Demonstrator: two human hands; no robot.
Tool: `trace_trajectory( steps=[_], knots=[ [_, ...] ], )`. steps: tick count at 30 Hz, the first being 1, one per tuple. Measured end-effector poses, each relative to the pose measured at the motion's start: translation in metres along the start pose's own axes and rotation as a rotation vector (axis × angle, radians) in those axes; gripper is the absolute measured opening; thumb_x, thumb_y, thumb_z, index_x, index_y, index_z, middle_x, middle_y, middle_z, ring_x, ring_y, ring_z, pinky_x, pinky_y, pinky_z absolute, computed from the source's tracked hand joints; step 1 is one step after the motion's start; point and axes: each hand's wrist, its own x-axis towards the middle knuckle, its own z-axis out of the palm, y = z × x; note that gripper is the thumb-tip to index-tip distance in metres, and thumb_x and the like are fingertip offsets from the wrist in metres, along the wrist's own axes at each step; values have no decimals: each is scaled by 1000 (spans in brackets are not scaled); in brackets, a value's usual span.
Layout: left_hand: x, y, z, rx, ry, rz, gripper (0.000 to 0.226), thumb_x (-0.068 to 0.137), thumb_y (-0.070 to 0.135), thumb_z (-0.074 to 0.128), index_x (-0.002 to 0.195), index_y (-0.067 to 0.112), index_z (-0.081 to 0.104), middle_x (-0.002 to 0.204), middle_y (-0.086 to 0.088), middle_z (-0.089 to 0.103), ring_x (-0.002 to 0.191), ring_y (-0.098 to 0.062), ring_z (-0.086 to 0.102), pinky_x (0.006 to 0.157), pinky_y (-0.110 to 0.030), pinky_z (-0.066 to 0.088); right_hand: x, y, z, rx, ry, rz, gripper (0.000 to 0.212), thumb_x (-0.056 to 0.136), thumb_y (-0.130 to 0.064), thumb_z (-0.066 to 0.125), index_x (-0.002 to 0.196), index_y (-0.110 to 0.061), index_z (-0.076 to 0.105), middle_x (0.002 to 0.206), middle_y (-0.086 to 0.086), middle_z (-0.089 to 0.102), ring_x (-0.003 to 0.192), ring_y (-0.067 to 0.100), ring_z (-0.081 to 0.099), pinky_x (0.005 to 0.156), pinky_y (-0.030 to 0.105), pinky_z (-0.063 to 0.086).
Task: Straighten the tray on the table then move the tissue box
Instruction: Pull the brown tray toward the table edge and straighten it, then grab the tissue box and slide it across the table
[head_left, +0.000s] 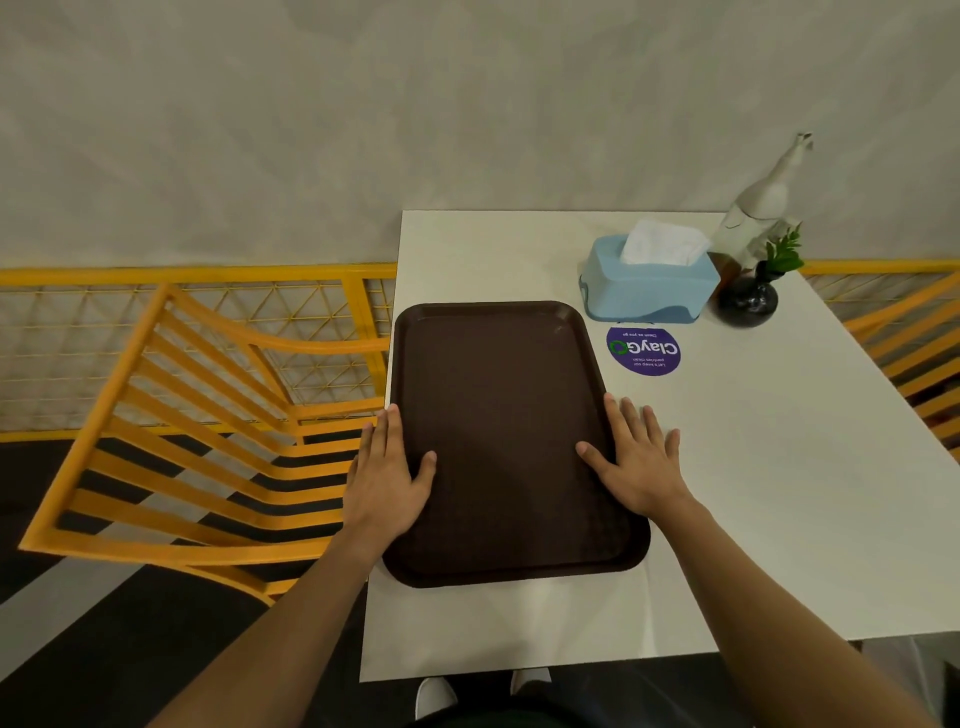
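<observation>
Item: tray (506, 441), one, dark brown, being taken as landmark; it is lying flat on the table (779, 493) along the table's left edge, its long axis running away from the person, its sides reading close to parallel with that edge; whether it is fully squared cannot be told.

Hands, two: the left hand (387, 478) is being pressed flat on the tray's left rim, fingers extended and close together, thumb lying on the tray floor; the right hand (636, 460) is being laid flat over the tray's right rim, fingers spread wide, thumb inward on the tray; nothing is being gripped by either, both palms being held down.

Box (649, 280), one, pale blue, a white tissue standing from its top; it is being kept beyond the tray's far right corner, just beside it, long axis crosswise to the tray's; it lies ahead of the right fingers, so the right hand is judged the nearer for the coming move.

Also beyond the tray: sticker (644, 351), one, purple, just right of the tray, before the box; vase (748, 299), one, dark, right of the box; bottle (758, 208), one, behind the vase; chairs, two, orange.
</observation>
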Motion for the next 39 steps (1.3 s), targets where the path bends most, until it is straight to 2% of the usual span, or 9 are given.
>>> trace_trajectory(
  steps=[9,22,29,31,34,36,39],
  knots=[
    [0,2,0,21,-5,-1,86,102,58,39,164,20,-6,174,-4,3,159,-27,1,125,-52,24,1,6,4,2,6,15,89,88,-85,18,159,-41,-13,172,2,-4,157,32,-10,119,62,-8],
    [-1,5,1,-10,-5,-4,86,102,58,41,164,21,-5,174,-4,4,159,-27,1,125,-53,24,-4,3,-2,15,8,26,89,90,-82,21,161,-38,-11,172,2,-4,157,32,-8,121,64,-4],
    [-3,6,-11,-103,-2,-6,88,99,63,42,165,24,-3,174,-9,-1,159,-32,-3,126,-53,12,-10,4,-12,144,39,4,89,90,-82,25,161,-39,-7,172,-1,-8,157,30,-12,121,59,-6],
    [-2,13,-17,-137,43,9,87,98,65,41,165,25,3,173,-10,3,159,-31,-2,126,-52,11,-11,9,-23,267,94,-14,87,92,-80,30,162,-38,-1,172,-3,-4,157,26,-9,122,54,-2],
    [6,42,-23,-167,87,53,82,97,65,41,164,26,13,173,-7,7,159,-27,0,126,-50,13,-6,24,-46,424,195,-30,82,95,-73,40,162,-31,17,171,-3,13,157,24,5,122,47,12],
    [18,75,-21,-204,95,85,79,98,61,45,163,27,18,173,-4,9,159,-24,1,127,-49,15,5,38,-64,468,287,-51,75,97,-65,49,159,-28,28,166,-2,27,153,22,20,116,38,24],
    [39,134,-13,-266,96,137,77,98,56,54,162,28,21,172,0,14,158,-21,8,125,-48,20,33,64,-96,526,388,-89,68,97,-58,57,154,-28,35,160,-1,39,145,17,33,106,27,30]
  ],
)
